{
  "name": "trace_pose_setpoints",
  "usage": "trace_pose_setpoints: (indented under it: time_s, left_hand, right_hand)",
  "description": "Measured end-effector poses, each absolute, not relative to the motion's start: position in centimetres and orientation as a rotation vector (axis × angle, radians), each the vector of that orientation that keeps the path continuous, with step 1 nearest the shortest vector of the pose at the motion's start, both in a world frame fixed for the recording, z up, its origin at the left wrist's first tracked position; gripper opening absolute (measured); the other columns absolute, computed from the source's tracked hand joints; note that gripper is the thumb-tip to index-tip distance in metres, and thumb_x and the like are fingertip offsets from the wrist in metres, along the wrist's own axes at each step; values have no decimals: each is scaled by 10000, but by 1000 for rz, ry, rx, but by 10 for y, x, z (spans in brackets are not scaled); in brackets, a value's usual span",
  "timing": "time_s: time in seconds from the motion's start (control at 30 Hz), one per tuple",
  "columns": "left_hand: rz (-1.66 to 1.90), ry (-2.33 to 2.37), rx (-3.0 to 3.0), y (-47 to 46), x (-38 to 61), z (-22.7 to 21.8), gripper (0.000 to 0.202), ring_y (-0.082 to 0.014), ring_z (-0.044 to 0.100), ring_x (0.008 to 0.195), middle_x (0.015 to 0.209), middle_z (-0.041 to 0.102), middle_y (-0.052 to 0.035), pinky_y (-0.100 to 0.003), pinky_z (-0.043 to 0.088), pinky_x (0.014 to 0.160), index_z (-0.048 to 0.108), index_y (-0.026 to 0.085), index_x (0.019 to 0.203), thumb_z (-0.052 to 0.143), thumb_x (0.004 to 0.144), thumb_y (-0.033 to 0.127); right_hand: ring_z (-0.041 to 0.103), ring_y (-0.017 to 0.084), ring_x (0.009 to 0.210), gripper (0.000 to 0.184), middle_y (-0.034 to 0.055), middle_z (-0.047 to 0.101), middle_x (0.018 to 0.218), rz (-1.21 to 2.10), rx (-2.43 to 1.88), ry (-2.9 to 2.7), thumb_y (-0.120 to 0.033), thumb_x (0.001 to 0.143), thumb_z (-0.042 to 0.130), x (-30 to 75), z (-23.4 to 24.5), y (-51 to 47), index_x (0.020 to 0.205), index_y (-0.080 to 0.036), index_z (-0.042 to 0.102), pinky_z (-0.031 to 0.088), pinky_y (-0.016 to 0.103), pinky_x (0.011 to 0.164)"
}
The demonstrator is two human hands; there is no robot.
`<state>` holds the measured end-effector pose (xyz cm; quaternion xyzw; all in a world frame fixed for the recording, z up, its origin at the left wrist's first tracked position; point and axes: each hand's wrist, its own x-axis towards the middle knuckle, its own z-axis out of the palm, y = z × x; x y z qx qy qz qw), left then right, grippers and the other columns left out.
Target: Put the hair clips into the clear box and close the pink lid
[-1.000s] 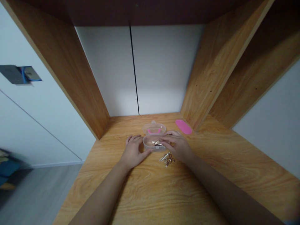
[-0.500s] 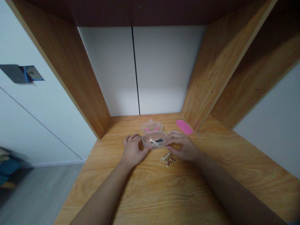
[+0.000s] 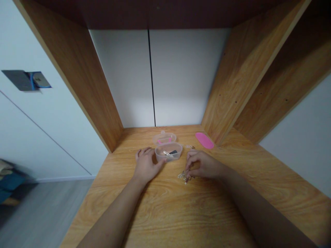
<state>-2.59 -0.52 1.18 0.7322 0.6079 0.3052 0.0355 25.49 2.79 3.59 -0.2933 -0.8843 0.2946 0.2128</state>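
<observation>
Fingers of the right hand curl over a small cluster of metal clips on the wooden worktop, though any pinch cannot be made out. Just beyond, a clear plastic box holds a metal clip and a dark piece, its lid with pink trim lying open behind it. The spread left hand rests beside the box. A pink oval pad lies farther right.

This looks like a room in a home: a wood-grain built-in desk surface lies under the left hand and right hand, with wooden side panels, an overhead shelf, white sliding doors ahead, and a grey plank floor to their left.
</observation>
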Motion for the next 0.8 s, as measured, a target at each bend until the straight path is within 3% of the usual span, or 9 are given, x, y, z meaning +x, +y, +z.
trace_pose_setpoints:
  time_s: [0.17,0.3,0.4,0.6,0.8]
  left_hand:
    - [943,1883,2228,-5,-26,11,383,-330,595,1160,1064,728,-83,-513,327,1060,697,242,987,662,825,587]
    - [944,1876,2237,-4,-26,10,373,-324,590,1171,1080,726,-80,-497,337,1049,695,242,1000,658,833,574]
    - [948,1868,2238,-5,-26,10,366,-321,602,1149,1072,728,-74,-499,336,1045,694,245,989,657,835,574]
    - [943,1873,2237,-5,-26,11,362,-317,605,1145,1082,726,-78,-497,336,1044,690,236,991,653,844,565]
    - [936,1879,2239,-6,-25,12,374,-316,603,1147,1076,726,-75,-486,344,1043,683,236,984,651,842,580]
  right_hand:
    - [580,174,815,347,18,583,841,878,-819,-2554,-495,631,881,254,35,23,892,-273,821,488,280,694]
    - [585,170,835,210,27,574,858,906,-830,-2552,-424,736,827,251,36,19,856,-253,822,496,279,712]
    - [607,173,905,155,46,607,945,905,-784,-2502,-372,820,761,249,41,17,865,-231,808,505,307,808]
    - [648,169,847,206,53,724,883,959,-724,-2452,-367,931,641,246,39,21,950,-210,772,507,312,800]
    - [619,170,841,234,41,692,838,748,-667,-2593,-389,949,615,237,36,19,919,-237,791,480,305,780]
